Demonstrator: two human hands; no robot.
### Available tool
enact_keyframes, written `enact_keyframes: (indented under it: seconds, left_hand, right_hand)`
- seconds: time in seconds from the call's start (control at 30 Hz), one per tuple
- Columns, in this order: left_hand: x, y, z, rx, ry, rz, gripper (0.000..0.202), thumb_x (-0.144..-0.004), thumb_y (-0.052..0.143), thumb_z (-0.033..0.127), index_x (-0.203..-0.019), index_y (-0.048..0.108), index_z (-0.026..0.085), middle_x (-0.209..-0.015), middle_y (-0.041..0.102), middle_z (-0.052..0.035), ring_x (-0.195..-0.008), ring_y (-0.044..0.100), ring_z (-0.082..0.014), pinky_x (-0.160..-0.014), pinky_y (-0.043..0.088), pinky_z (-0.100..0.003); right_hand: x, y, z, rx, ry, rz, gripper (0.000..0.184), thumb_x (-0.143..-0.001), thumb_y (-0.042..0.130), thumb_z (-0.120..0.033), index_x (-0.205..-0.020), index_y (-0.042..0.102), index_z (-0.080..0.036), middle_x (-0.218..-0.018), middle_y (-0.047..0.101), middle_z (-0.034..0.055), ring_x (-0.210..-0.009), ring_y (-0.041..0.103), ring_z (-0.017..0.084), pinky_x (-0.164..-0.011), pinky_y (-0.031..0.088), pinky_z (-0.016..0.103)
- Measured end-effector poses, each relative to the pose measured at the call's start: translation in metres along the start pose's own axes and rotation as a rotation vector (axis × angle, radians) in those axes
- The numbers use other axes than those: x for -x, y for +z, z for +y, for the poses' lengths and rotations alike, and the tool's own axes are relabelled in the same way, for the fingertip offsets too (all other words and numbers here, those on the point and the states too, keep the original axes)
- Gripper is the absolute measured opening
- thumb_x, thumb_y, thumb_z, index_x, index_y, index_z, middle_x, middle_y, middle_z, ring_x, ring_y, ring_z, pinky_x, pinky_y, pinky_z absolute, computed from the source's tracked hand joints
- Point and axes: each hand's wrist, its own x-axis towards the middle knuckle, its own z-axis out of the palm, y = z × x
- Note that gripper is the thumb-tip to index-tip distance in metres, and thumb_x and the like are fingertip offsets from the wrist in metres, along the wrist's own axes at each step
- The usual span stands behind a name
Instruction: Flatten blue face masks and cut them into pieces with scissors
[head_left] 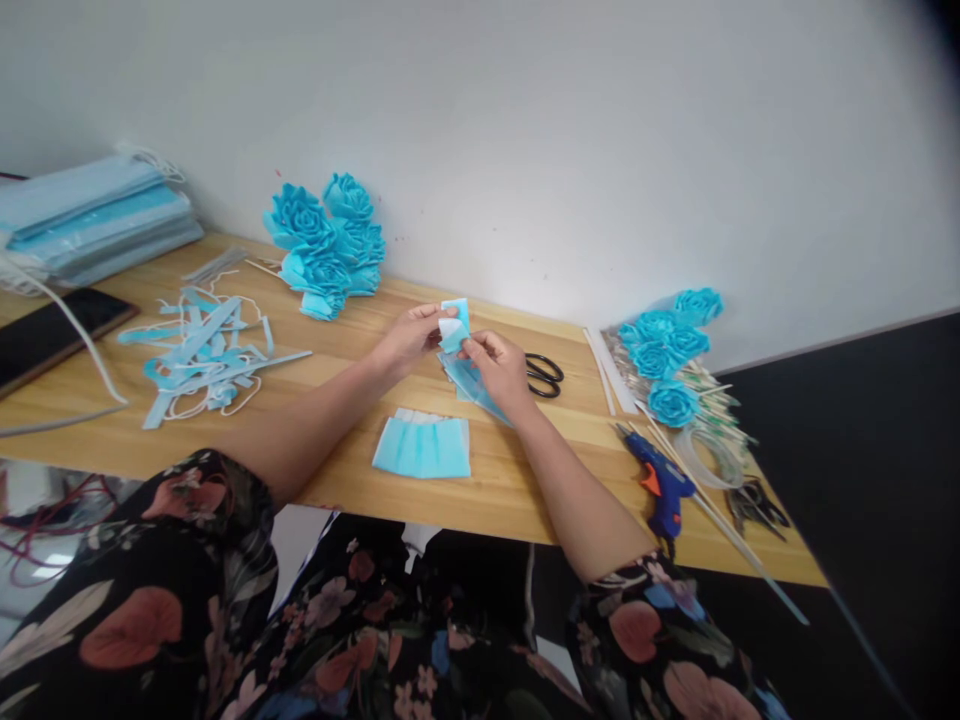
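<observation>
Between my two hands is a small folded piece of blue-and-white mask fabric [454, 330], raised a little above the table. My left hand [411, 338] pinches its left side, and my right hand [496, 366] pinches its lower right corner. Under my right hand lie more blue fabric pieces [474, 385], partly covered by it. Black-handled scissors [546, 376] rest just right of that hand, their blades hidden. Nearer to me, a pleated blue mask piece [422, 446] lies flat on the wood.
Left are cut strips and ear loops [206, 350], a phone [64, 335] and stacked face masks [97, 215]. Blue fabric flowers [330, 245] stand at the back; more flowers [664, 340] lie right. A blue glue gun [660, 485], sticks and pliers [756, 505] lie near the table's right edge.
</observation>
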Motion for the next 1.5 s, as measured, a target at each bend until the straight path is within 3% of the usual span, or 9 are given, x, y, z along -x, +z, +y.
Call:
enact_keyframes:
  seconds: [0.23, 0.47, 0.63, 0.73, 0.83, 0.97, 1.07, 1.3, 1.5]
  left_hand:
    - [-0.001, -0.003, -0.005, -0.012, 0.008, -0.074, 0.028, -0.07, 0.081, 0.036, -0.071, 0.064, 0.014, -0.065, 0.062, 0.0009, -0.06, 0.057, -0.0097, -0.065, 0.049, -0.024]
    - [0.001, -0.001, -0.005, -0.049, 0.032, -0.172, 0.027, -0.078, 0.074, 0.038, -0.072, 0.066, 0.013, -0.069, 0.065, -0.0033, -0.064, 0.061, -0.0129, -0.068, 0.049, -0.026]
    - [0.0, -0.001, -0.006, -0.069, 0.017, -0.149, 0.036, -0.081, 0.07, 0.047, -0.074, 0.065, 0.013, -0.068, 0.064, -0.0048, -0.066, 0.061, -0.0142, -0.068, 0.049, -0.027]
    - [0.001, -0.001, -0.006, -0.093, 0.03, -0.165, 0.045, -0.08, 0.068, 0.057, -0.073, 0.065, 0.012, -0.068, 0.064, -0.0056, -0.066, 0.061, -0.0148, -0.067, 0.049, -0.028]
    - [0.002, 0.0, -0.007, -0.156, 0.07, -0.199, 0.043, -0.075, 0.074, 0.055, -0.077, 0.069, 0.013, -0.073, 0.066, -0.0052, -0.066, 0.06, -0.0133, -0.067, 0.048, -0.026]
    - [0.001, -0.002, -0.009, -0.224, 0.137, -0.117, 0.029, -0.07, 0.08, 0.043, -0.075, 0.071, 0.015, -0.068, 0.064, -0.0008, -0.061, 0.055, -0.0099, -0.063, 0.044, -0.023]
    - [0.0, -0.002, -0.008, -0.212, 0.136, -0.037, 0.029, -0.069, 0.08, 0.043, -0.07, 0.069, 0.015, -0.063, 0.062, 0.0004, -0.059, 0.054, -0.01, -0.062, 0.044, -0.024]
    - [0.003, 0.0, -0.007, -0.317, 0.14, -0.079, 0.025, -0.072, 0.076, 0.038, -0.069, 0.067, 0.015, -0.062, 0.06, 0.0007, -0.056, 0.049, -0.0096, -0.057, 0.038, -0.023]
    - [0.003, -0.001, -0.012, -0.447, 0.152, -0.192, 0.026, -0.074, 0.074, 0.04, -0.078, 0.07, 0.014, -0.069, 0.064, -0.0007, -0.06, 0.053, -0.0109, -0.058, 0.038, -0.023]
  right_hand:
    - [0.001, 0.002, -0.006, -0.069, 0.075, 0.07, 0.034, -0.085, 0.059, -0.051, -0.071, 0.057, -0.021, -0.068, 0.066, -0.0021, -0.06, 0.055, 0.011, -0.061, 0.045, 0.025]
    - [0.001, 0.003, -0.005, -0.153, 0.104, 0.116, 0.034, -0.086, 0.059, -0.05, -0.069, 0.055, -0.021, -0.067, 0.067, -0.0005, -0.059, 0.057, 0.011, -0.062, 0.048, 0.026]
    - [0.002, 0.003, -0.002, -0.19, 0.11, 0.135, 0.038, -0.087, 0.057, -0.054, -0.069, 0.053, -0.021, -0.063, 0.066, -0.0014, -0.058, 0.058, 0.011, -0.064, 0.049, 0.026]
    - [0.002, 0.003, -0.001, -0.203, 0.118, 0.143, 0.039, -0.088, 0.056, -0.055, -0.069, 0.051, -0.021, -0.062, 0.066, -0.0018, -0.058, 0.058, 0.011, -0.063, 0.049, 0.025]
    - [0.002, 0.003, 0.0, -0.193, 0.127, 0.144, 0.04, -0.088, 0.056, -0.055, -0.067, 0.05, -0.022, -0.06, 0.065, -0.0019, -0.057, 0.058, 0.011, -0.062, 0.049, 0.025]
    - [0.002, 0.003, -0.001, -0.119, 0.113, 0.108, 0.04, -0.089, 0.055, -0.055, -0.066, 0.05, -0.022, -0.061, 0.065, -0.0016, -0.057, 0.058, 0.012, -0.062, 0.048, 0.026]
    - [0.001, 0.001, -0.002, -0.033, 0.075, 0.093, 0.032, -0.089, 0.055, -0.053, -0.078, 0.056, -0.023, -0.061, 0.064, -0.0028, -0.059, 0.059, 0.013, -0.064, 0.048, 0.028]
    - [-0.005, -0.005, -0.003, -0.01, -0.042, 0.177, 0.035, -0.084, 0.062, -0.044, -0.113, 0.061, -0.024, -0.097, 0.069, 0.0027, -0.087, 0.063, 0.015, -0.072, 0.048, 0.027]
    - [-0.005, -0.006, 0.0, -0.01, -0.09, 0.167, 0.024, -0.086, 0.06, -0.043, -0.096, 0.069, -0.023, -0.096, 0.07, 0.003, -0.087, 0.063, 0.016, -0.077, 0.05, 0.03]
